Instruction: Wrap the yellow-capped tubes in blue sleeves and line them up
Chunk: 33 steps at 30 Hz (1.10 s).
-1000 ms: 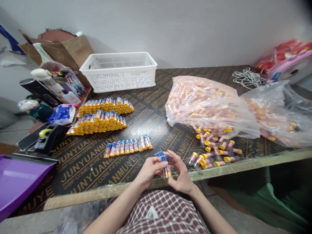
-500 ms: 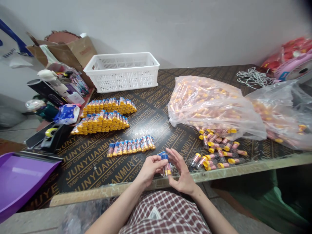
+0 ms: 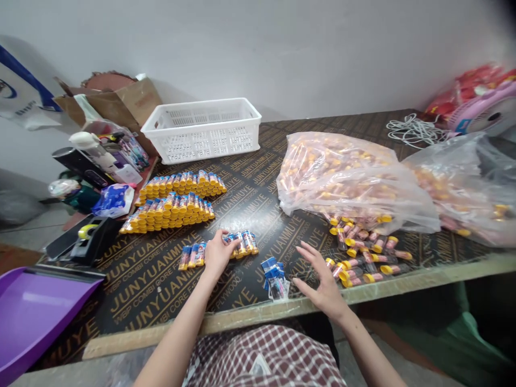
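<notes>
A row of small clear tubes with yellow caps and blue printed sleeves (image 3: pixel 248 243) lies on the dark table. Over the middle of that row is my left hand (image 3: pixel 217 253), its thumb and fingers closed around a sleeved tube, mostly hidden by the hand. My right hand (image 3: pixel 322 282) is empty, fingers spread, beside a loose heap of unsleeved yellow-capped tubes with pink contents (image 3: pixel 368 250). Between my hands, a small pile of flat blue-and-clear sleeves (image 3: pixel 275 278) rests near the table's front edge.
Stacked sleeved tubes (image 3: pixel 173 212) stand at left, before a white plastic basket (image 3: pixel 205 142). Large plastic bags of tubes (image 3: pixel 342 172) lie at right. A tape dispenser (image 3: pixel 91 239), purple dustpan (image 3: pixel 44 317), white cable (image 3: pixel 415 130) and pink fan (image 3: pixel 479 110) are around the sides.
My left hand has moved left with the tube, from in front of me to the row. My right hand has let go of the tube and shifted right, uncovering the sleeve pile.
</notes>
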Available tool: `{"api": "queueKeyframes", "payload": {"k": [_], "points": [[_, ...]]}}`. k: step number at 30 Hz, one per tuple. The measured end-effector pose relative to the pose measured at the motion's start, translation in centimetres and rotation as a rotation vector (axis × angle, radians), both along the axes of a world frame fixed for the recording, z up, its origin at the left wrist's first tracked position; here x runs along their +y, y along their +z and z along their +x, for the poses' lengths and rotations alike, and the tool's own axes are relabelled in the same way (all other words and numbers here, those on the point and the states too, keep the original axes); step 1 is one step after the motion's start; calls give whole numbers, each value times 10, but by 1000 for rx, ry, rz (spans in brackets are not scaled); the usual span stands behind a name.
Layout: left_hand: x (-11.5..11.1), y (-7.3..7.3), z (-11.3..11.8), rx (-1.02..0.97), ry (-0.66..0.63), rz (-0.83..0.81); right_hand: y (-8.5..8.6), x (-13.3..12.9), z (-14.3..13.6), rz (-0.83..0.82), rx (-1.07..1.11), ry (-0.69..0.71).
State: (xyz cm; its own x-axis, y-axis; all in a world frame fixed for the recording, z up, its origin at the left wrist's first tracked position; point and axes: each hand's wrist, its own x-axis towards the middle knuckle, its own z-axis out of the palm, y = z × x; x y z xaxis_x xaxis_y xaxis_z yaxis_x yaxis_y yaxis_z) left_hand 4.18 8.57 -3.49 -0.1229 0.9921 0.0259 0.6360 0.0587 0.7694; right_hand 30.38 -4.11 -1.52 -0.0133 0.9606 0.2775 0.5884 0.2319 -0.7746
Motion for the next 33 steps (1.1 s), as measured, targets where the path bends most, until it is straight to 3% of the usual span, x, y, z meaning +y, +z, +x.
{"api": "queueKeyframes", "payload": {"k": [4, 6, 10, 13, 19, 27, 30, 33], "points": [[-17, 12, 11, 19, -4, 114, -7, 3, 37, -29, -226, -100], [-33, 13, 23, -61, -88, 127, -15, 4, 58, -50, -358, -111], [-63, -1, 52, -182, -371, -9, -30, 7, 88, -231, -535, -118], [-74, -15, 64, -109, -445, -73, -34, 11, 94, -324, -524, -91], [-73, -20, 67, 22, -467, -122, -28, 20, 86, -309, -441, -44], [-75, -15, 65, 6, -422, -61, -23, 18, 52, -228, -235, -89], [-76, -11, 66, -160, -384, -71, -16, 13, 36, -206, -24, -147], [-75, -3, 68, -531, -315, -246, -5, 6, 19, -163, 170, -190]]}}
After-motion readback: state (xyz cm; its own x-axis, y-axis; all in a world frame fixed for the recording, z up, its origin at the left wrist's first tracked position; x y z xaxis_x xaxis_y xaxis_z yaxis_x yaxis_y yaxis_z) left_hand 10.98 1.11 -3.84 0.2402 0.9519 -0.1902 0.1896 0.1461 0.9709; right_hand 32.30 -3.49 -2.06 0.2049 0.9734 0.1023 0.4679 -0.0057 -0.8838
